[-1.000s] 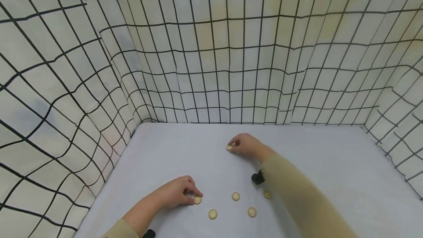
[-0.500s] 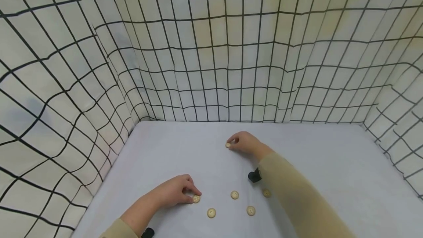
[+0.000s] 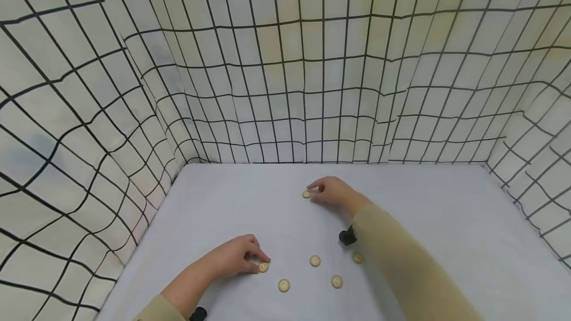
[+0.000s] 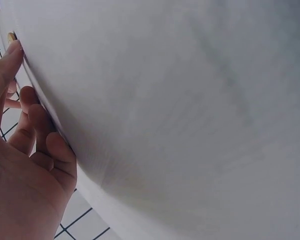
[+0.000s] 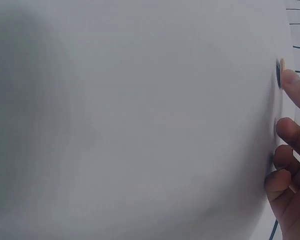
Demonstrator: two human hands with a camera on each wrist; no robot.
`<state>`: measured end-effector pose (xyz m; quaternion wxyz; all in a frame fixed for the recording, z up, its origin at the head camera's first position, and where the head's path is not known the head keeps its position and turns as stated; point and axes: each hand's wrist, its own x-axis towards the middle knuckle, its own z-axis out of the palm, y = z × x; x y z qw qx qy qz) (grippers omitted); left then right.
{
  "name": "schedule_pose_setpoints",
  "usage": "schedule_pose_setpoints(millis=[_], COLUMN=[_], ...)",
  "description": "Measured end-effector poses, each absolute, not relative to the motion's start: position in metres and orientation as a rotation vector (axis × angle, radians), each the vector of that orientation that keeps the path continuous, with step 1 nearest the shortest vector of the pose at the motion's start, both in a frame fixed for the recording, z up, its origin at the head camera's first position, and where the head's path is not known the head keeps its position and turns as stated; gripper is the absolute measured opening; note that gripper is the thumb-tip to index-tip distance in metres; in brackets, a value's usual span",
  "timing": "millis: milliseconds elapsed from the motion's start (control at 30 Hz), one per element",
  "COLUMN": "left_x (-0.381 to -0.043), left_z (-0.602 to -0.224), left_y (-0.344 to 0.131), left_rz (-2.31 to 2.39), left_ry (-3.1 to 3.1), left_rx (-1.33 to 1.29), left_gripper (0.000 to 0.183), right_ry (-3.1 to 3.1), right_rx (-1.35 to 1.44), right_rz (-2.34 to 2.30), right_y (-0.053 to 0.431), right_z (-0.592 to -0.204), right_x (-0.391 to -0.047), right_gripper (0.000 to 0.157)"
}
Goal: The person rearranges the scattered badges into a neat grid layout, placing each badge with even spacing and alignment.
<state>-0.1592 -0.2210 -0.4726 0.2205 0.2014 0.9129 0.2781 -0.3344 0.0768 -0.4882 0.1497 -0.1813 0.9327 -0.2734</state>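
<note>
Near the front left of the white table, my left hand (image 3: pixel 234 256) pinches a cream, round button (image 3: pixel 263 267) between thumb and index finger. The button lies flat on the cloth. In the left wrist view a bit of that button (image 4: pixel 11 37) shows past the thumb. Farther back, my right hand (image 3: pixel 334 192) is beside another cream button (image 3: pixel 306 194), its thumb and index finger spread around the button's edge. In the right wrist view the thumb tip hides part of this button (image 5: pixel 282 65).
Several more cream buttons lie loose at the front: one button (image 3: pixel 283 285) near the left hand, a button (image 3: pixel 314 260) at the middle, a button (image 3: pixel 336 281) nearer, and a button (image 3: pixel 358 257) by the right sleeve (image 3: pixel 401 256). A black grid net (image 3: pixel 290 78) over white cloth surrounds the table (image 3: pixel 241 197).
The right thumb and index finger have loosened from the far button, which stays on the table. The left hand keeps its hold. The head view has shifted slightly.
</note>
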Motion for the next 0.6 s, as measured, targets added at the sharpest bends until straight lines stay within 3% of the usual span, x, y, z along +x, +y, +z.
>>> schedule_pose_setpoints(millis=[600], left_x=[-0.159], left_z=[-0.472], left_y=[-0.221], left_rz=[0.777], left_ry=[2.524], left_rx=[0.559], left_gripper=[0.024], right_ry=[2.659], right_rx=[-0.579], right_rz=[-0.813], right_y=[0.132], right_z=[-0.485], right_x=[-0.33], right_gripper=[0.039])
